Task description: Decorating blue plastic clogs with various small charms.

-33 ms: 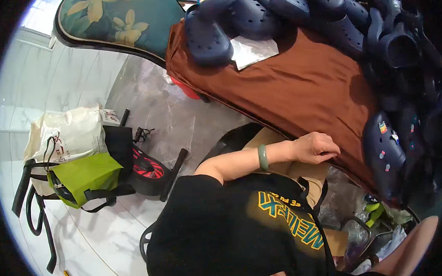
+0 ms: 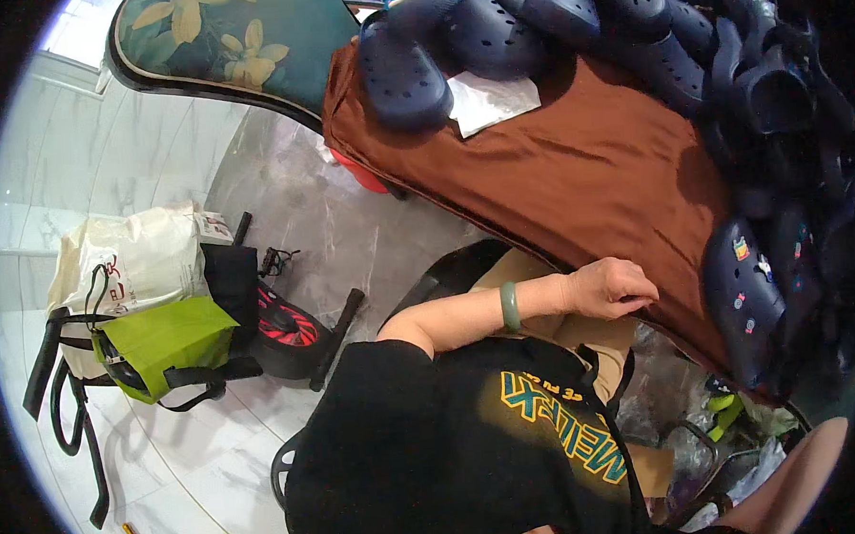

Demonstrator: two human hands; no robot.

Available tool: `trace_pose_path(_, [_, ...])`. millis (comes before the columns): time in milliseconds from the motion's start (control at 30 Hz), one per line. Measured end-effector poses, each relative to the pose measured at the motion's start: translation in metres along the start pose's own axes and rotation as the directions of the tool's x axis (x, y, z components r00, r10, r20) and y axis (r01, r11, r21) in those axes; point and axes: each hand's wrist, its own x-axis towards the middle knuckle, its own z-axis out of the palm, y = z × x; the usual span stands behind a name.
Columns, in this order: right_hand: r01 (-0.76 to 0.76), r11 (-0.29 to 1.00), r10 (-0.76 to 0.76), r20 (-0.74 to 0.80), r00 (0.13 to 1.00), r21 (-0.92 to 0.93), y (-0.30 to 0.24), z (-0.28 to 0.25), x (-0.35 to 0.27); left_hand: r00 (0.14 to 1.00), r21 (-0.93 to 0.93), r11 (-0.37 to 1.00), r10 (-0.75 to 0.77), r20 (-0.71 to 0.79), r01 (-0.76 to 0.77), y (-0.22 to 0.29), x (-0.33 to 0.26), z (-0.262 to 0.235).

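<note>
Left grip (image 2: 612, 288) rests curled, fingers together, on the edge of the brown cloth (image 2: 576, 175) that covers the tabletop.

Whether the fingers pinch the cloth cannot be told. A green bangle (image 2: 510, 306) sits on that wrist. Just right of the hand lies a navy clog (image 2: 746, 296) with small charms; more navy clogs (image 2: 409, 67) are heaped along the cloth's far side, beside a white sheet (image 2: 492, 102). A bare forearm (image 2: 790, 490) shows at lower right, its hand out of view. On the floor at left stands a green bag (image 2: 164, 341).
</note>
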Motion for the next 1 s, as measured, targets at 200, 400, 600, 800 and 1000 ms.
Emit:
trace_pose_path(200, [-0.033,0.999,0.033,0.031,0.999,0.007,-0.003,0.013,0.000,1.000,0.058,0.998,-0.014,0.013,0.013,-0.001,-0.001,0.000])
trace_pose_path(400, [-0.054,0.998,0.053,0.055,0.997,0.022,-0.002,0.029,0.002,1.000,0.099,0.995,0.006,0.031,-0.009,0.002,-0.001,-0.004])
trace_pose_path(600, [-0.048,0.998,0.044,0.074,0.996,0.048,0.000,0.049,0.002,0.796,-0.668,0.744,-0.407,-0.448,0.005,0.004,0.025,-0.074])
trace_pose_path(800, [-0.052,0.994,0.043,0.096,0.994,0.100,-0.002,0.063,0.013,0.280,-0.739,0.458,-0.721,-0.634,-0.494,0.001,0.066,-0.266])
trace_pose_path(1000, [-0.085,0.991,0.071,0.133,0.989,0.101,-0.016,0.055,0.017,0.135,-0.594,0.636,-0.619,-0.774,-0.492,-0.016,0.054,-0.328])
